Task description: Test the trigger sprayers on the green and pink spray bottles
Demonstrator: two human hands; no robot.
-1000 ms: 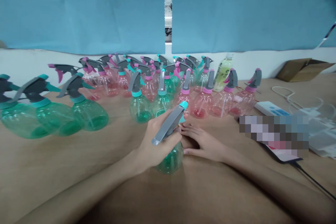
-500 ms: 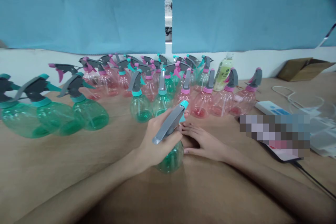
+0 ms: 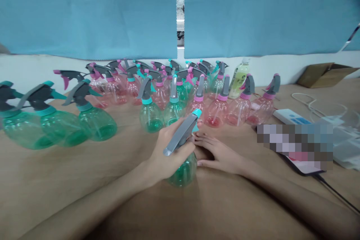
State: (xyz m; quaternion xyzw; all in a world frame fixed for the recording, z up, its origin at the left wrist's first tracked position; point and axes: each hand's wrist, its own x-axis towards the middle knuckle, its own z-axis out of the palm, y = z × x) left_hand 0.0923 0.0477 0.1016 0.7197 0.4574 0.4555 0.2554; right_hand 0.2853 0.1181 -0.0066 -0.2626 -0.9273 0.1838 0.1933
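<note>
My left hand point(image 3: 165, 150) is wrapped round the neck of a green spray bottle point(image 3: 182, 174) with a grey and teal trigger head. The bottle stands slightly tilted on the brown tabletop point(image 3: 135, 210), and my fingers hide its collar. My right hand point(image 3: 218, 152) rests palm down just right of it, fingers stretched toward the bottle. Whether those fingertips touch the bottle or my left hand, I cannot tell. Directly behind are another green spray bottle point(image 3: 152, 116) and a pink spray bottle point(image 3: 215, 112), part of a front row.
Several more pink and green spray bottles crowd the back, with green ones point(image 3: 97, 122) at the left. A drink bottle point(image 3: 239, 78) stands behind the row. To the right lie a blurred-out phone point(image 3: 302, 163), a white power strip point(image 3: 289, 115), cables and a cardboard box point(image 3: 317, 75).
The view has shifted very slightly. Both hands and the held spray bottle keep the same pose.
</note>
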